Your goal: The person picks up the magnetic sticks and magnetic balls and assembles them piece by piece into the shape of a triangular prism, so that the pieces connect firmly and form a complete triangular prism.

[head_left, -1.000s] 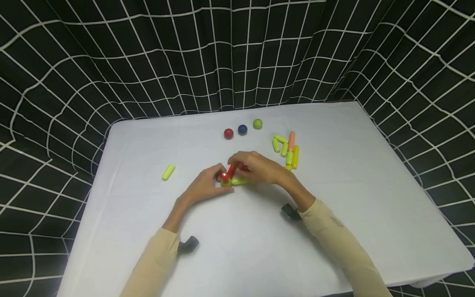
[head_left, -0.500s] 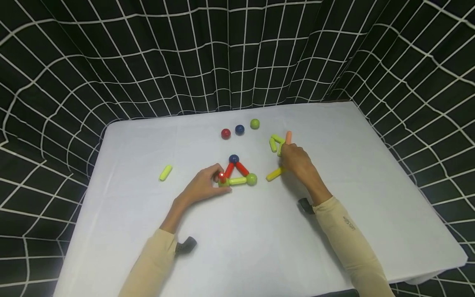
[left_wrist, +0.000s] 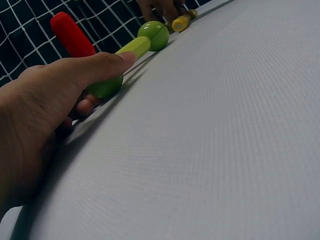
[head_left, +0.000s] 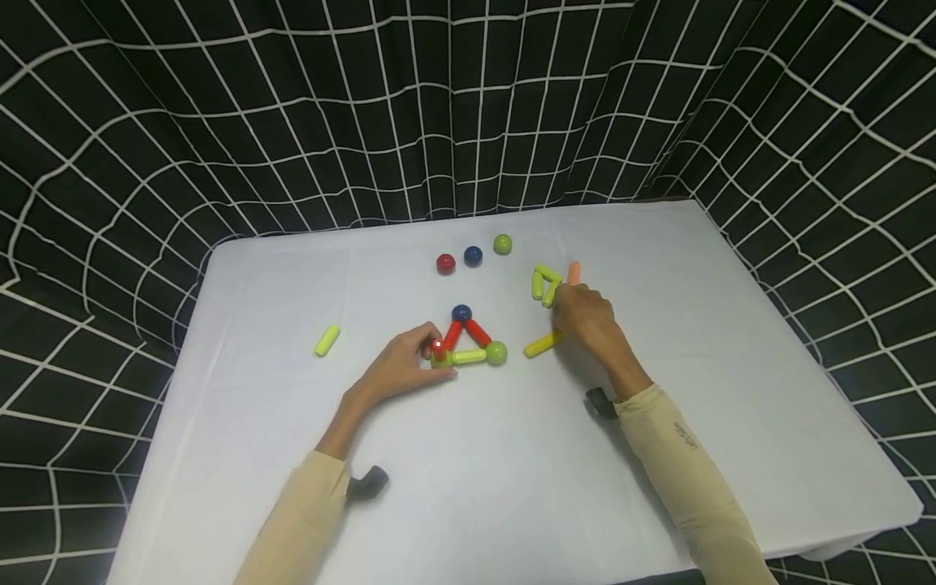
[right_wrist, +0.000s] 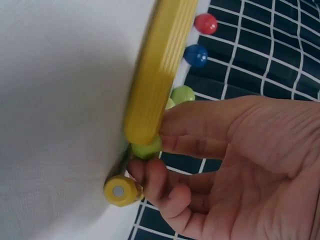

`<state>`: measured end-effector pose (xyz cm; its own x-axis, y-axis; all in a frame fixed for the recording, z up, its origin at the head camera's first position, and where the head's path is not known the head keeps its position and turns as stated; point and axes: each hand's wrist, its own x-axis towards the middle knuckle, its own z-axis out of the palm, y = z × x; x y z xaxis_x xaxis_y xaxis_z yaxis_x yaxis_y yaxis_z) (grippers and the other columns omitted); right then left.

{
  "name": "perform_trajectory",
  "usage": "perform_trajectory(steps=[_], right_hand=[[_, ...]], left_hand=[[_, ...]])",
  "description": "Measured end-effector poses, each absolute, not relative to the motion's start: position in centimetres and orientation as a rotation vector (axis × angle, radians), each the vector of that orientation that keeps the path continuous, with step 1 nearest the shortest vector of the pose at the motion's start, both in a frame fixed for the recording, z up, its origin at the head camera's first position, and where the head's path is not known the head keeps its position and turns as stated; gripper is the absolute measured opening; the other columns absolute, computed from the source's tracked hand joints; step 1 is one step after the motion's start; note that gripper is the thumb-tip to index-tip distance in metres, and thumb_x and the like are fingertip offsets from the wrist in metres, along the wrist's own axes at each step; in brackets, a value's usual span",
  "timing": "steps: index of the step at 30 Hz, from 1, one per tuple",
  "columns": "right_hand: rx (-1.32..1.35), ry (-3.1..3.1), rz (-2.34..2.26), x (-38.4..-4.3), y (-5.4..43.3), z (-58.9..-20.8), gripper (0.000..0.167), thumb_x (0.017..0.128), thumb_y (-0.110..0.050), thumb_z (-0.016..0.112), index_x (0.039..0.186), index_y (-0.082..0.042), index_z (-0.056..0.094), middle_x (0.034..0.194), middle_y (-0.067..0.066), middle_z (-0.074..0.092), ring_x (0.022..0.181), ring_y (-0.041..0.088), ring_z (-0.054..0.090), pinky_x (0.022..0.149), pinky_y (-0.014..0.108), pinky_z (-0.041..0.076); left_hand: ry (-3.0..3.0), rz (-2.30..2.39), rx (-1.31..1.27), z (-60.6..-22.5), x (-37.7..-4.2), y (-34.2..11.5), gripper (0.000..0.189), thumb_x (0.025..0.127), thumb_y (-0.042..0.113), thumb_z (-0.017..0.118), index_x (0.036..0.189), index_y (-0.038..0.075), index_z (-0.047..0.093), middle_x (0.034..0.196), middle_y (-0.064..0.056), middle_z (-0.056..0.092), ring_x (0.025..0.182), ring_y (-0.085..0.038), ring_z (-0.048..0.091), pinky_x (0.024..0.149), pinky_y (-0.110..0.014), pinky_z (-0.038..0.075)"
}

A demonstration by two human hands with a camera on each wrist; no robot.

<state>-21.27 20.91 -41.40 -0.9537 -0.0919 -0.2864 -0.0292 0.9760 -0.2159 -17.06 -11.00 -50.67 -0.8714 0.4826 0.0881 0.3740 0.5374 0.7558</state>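
At the near-left corner of the triangle (head_left: 478, 332), a green ball (left_wrist: 106, 88) is being gripped by the left hand (head_left: 398, 364), with the thumb set against the near side and the fingers curled in behind. On that same ball a red stick (left_wrist: 74, 35) is stood up. Flat on the table (head_left: 453, 487) the triangle is closed by a blue ball (head_left: 461, 313) at its far tip and a second green ball (head_left: 496, 353) at its right corner. Over to the triangle's right, loose sticks are being worked by the right hand (head_left: 588, 318) — fingers bent in, a green piece (right_wrist: 146, 148) apparently pinched, though the contact is partly hidden by a yellow stick (right_wrist: 159, 70). Farther from the triangle, a coral stick (head_left: 574, 273) is seen just past that hand. By the look of it, the triangle is being steadied while another piece is picked out. What seems called for next: that piece to be freed cleanly and brought to the triangle — the corner held firm, so the upright stick is not toppled.
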Motion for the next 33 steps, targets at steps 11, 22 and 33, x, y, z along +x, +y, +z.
perform_trajectory(steps=[11, 22, 33], right_hand=[[-0.061, 2.764, -0.474, -20.7, 21.7, -39.7, 0.02, 0.091, -0.009, 0.072, 0.103, 0.002, 0.061, 0.082, 0.01, 0.056, 0.068, 0.02, 0.051, 0.059, 0.029, 0.04], [-0.264, 2.671, -0.603, -20.7, 22.3, -39.0, 0.028, 0.1, -0.013, 0.057, 0.119, 0.002, 0.07, 0.091, 0.011, 0.063, 0.079, 0.022, 0.054, 0.067, 0.031, 0.044], [-0.727, 2.526, -1.169, -18.8, 18.2, -40.7, 0.038, 0.086, 0.0, 0.082, 0.119, -0.002, 0.063, 0.098, 0.011, 0.075, 0.089, 0.021, 0.068, 0.084, 0.034, 0.059]], left_hand=[[2.635, 1.257, 0.725, -50.5, -17.0, -11.0, 0.039, 0.083, 0.04, 0.087, 0.104, 0.024, 0.06, 0.087, 0.004, 0.057, 0.081, -0.013, 0.052, 0.071, -0.026, 0.043], [2.634, 1.256, 0.729, -50.5, -17.0, -11.0, 0.038, 0.084, 0.039, 0.087, 0.105, 0.025, 0.059, 0.088, 0.005, 0.057, 0.082, -0.015, 0.054, 0.071, -0.027, 0.044], [2.64, 1.249, 0.725, -50.6, -17.1, -10.9, 0.038, 0.083, 0.041, 0.087, 0.105, 0.025, 0.06, 0.087, 0.005, 0.058, 0.082, -0.014, 0.054, 0.071, -0.027, 0.045]])
